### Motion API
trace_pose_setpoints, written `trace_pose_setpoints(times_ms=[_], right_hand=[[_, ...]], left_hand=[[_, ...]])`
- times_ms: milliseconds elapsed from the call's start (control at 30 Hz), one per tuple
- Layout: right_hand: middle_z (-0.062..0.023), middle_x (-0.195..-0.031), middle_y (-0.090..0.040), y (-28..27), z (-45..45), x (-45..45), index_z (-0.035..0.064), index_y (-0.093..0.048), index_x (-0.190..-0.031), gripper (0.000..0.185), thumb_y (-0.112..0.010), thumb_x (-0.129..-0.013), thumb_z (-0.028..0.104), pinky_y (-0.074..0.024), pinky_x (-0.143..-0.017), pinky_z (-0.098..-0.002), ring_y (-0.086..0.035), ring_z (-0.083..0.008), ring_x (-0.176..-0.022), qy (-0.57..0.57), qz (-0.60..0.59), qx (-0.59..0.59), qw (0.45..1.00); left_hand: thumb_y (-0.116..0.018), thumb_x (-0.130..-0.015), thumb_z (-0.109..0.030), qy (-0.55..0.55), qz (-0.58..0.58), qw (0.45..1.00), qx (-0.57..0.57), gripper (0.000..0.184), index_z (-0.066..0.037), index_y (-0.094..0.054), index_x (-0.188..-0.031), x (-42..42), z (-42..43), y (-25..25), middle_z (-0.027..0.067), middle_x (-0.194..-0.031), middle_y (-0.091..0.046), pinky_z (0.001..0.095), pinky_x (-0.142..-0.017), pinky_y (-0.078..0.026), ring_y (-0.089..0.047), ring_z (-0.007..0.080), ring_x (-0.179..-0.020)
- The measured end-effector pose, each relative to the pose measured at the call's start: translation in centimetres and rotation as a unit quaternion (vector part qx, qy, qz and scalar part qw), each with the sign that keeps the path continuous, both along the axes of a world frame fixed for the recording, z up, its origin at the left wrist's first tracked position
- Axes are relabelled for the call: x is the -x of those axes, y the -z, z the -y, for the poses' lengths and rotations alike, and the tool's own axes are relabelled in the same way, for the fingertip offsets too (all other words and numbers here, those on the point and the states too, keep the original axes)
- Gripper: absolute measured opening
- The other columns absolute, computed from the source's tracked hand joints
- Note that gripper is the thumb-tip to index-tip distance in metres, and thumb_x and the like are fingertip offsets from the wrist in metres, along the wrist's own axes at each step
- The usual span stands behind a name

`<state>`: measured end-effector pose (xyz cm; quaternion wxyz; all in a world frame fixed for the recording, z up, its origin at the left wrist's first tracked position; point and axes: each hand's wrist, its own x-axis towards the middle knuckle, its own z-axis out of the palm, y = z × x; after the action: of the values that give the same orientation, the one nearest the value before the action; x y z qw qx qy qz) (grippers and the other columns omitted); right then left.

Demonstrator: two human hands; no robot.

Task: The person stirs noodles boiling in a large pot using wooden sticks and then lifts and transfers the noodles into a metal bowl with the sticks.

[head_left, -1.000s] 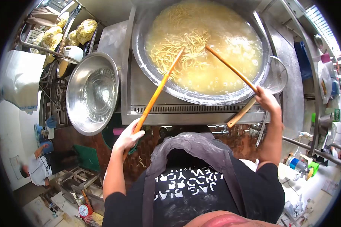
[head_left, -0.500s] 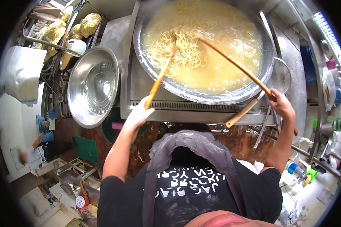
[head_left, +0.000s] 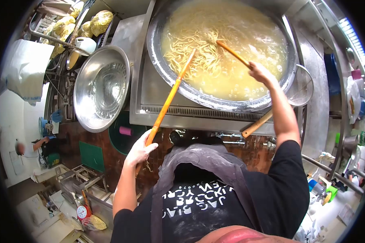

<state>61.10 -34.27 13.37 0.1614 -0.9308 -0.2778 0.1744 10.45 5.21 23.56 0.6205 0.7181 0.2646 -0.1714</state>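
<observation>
My left hand (head_left: 141, 150), low in front of the stove edge, is wrapped round a long wooden stick (head_left: 169, 99). That stick slants over the pot's rim, its tip at the noodles. Over the right side of the pot, my right hand (head_left: 260, 73) grips a second wooden stick (head_left: 233, 52), whose far end dips among the noodles. Pale yellow noodles (head_left: 198, 60) lie bunched in cloudy, bubbling water, left of centre in the large round pot (head_left: 227, 106). Steam blurs the far side of the water.
A shiny metal basin (head_left: 103, 91) stands left of the stove (head_left: 158, 114). Right of the pot lies a mesh strainer (head_left: 301, 87), its wooden handle (head_left: 257, 123) across the stove's front edge. Bagged noodles (head_left: 101, 22) sit at upper left. Another person (head_left: 50, 146) is at far left.
My right hand has moved up and left over the pot. My left hand has dropped lower, drawing its stick back toward me. The noodle bunch looks more spread.
</observation>
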Motion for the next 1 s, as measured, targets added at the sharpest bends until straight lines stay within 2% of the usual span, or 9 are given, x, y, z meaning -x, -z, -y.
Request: trace_pose_setpoints(times_ms=[200,267,367,500,667,800,933,967,1000], right_hand=[[-0.0225,-0.103,-0.069,-1.2,-2.9,2.8,0.0036,-0.058,-0.128,0.044,-0.067,-0.089,0.021,-0.0517,-0.084,-0.0441,-0.067,-0.0353,-0.094,-0.038,-0.072,-0.053,0.995],[-0.0213,-0.098,-0.069,-3.2,-0.1,4.4,0.0037,-0.059,-0.127,0.042,-0.067,-0.089,0.021,-0.0516,-0.081,-0.044,-0.066,-0.0343,-0.089,-0.026,-0.087,-0.033,0.995],[-0.0225,-0.092,-0.067,-8.0,5.4,9.0,0.0036,-0.061,-0.117,0.032,-0.065,-0.087,0.014,-0.0515,-0.077,-0.0453,-0.065,-0.039,-0.084,-0.003,-0.09,-0.029,0.995],[-0.0193,-0.079,-0.056,-13.8,14.0,16.3,0.0045,-0.059,-0.114,0.029,-0.06,-0.085,0.006,-0.0459,-0.067,-0.0428,-0.051,-0.0334,-0.069,0.049,-0.052,-0.038,0.997],[-0.0123,-0.072,-0.053,-19.2,15.0,24.7,0.006,-0.06,-0.12,0.039,-0.062,-0.081,0.004,-0.0448,-0.063,-0.0373,-0.047,-0.0225,-0.064,0.207,-0.121,0.031,0.97],[-0.0104,-0.08,-0.061,-5.5,11.1,23.6,0.0034,-0.062,-0.105,0.023,-0.065,-0.082,0.003,-0.0513,-0.069,-0.0378,-0.059,-0.023,-0.074,0.139,-0.135,-0.155,0.969],[-0.0259,-0.095,-0.067,1.0,-1.6,24.0,0.0006,-0.061,-0.109,0.031,-0.067,-0.083,0.016,-0.0502,-0.082,-0.0476,-0.065,-0.0415,-0.092,0.138,-0.082,-0.182,0.97],[-0.0282,-0.095,-0.065,-3.3,-4.8,24.3,0.0003,-0.059,-0.107,0.028,-0.066,-0.085,0.015,-0.05,-0.08,-0.0483,-0.064,-0.0439,-0.092,0.107,-0.11,-0.095,0.984],[-0.0272,-0.098,-0.067,-2.9,-5.3,24.2,0.001,-0.059,-0.109,0.027,-0.066,-0.087,0.016,-0.0509,-0.081,-0.0476,-0.065,-0.0428,-0.092,0.07,-0.071,-0.082,0.992]], left_hand=[[-0.07,-0.092,-0.024,-0.023,0.097,0.963,-0.25,0.07,-0.012,-0.041,-0.154,-3.5,-1.9,5.0,0.0179,-0.103,-0.068,0.0372,-0.074,-0.053,-0.064,0.0239,-0.075],[-0.072,-0.089,-0.026,0.046,-0.017,0.962,-0.269,0.071,-0.013,-0.042,-0.153,-9.2,-2.8,4.2,0.0225,-0.101,-0.067,0.0384,-0.088,-0.052,-0.065,0.0288,-0.088],[-0.071,-0.088,-0.022,0.086,0.059,0.983,-0.153,0.065,-0.01,-0.046,-0.146,-15.6,-1.9,7.1,0.0031,-0.07,-0.055,0.0322,-0.049,-0.042,-0.046,0.0119,-0.051],[-0.072,-0.087,-0.021,0.146,0.033,0.985,-0.091,0.065,-0.011,-0.048,-0.146,-16.9,-1.1,6.8,0.0025,-0.079,-0.058,0.0306,-0.053,-0.043,-0.048,0.0108,-0.059],[-0.07,-0.086,-0.015,0.116,0.01,0.993,-0.006,0.071,-0.008,-0.044,-0.151,-8.1,-2.9,2.9,0.0064,-0.124,-0.059,0.0307,-0.095,-0.044,-0.053,0.0133,-0.107],[-0.069,-0.088,-0.012,0.111,0.074,0.991,-0.01,0.07,-0.006,-0.043,-0.153,0.7,-4.2,1.2,0.0094,-0.146,-0.053,0.0333,-0.116,-0.031,-0.044,0.0175,-0.136],[-0.068,-0.091,-0.011,0.057,-0.048,0.997,0.013,0.071,-0.01,-0.038,-0.155,5.8,-5.9,0.2,0.0044,-0.105,-0.063,0.0285,-0.062,-0.05,-0.058,0.0122,-0.069],[-0.069,-0.091,-0.011,0.012,0.014,0.999,0.039,0.072,-0.011,-0.036,-0.155,6.8,-6.2,1.8,-0.0002,-0.088,-0.057,0.0251,-0.041,-0.031,-0.035,0.0059,-0.047],[-0.069,-0.091,-0.01,0.012,0.003,1.0,0.025,0.07,-0.008,-0.038,-0.154,6.9,-6.5,0.8,0.0032,-0.102,-0.059,0.0268,-0.061,-0.037,-0.044,0.0105,-0.068]])
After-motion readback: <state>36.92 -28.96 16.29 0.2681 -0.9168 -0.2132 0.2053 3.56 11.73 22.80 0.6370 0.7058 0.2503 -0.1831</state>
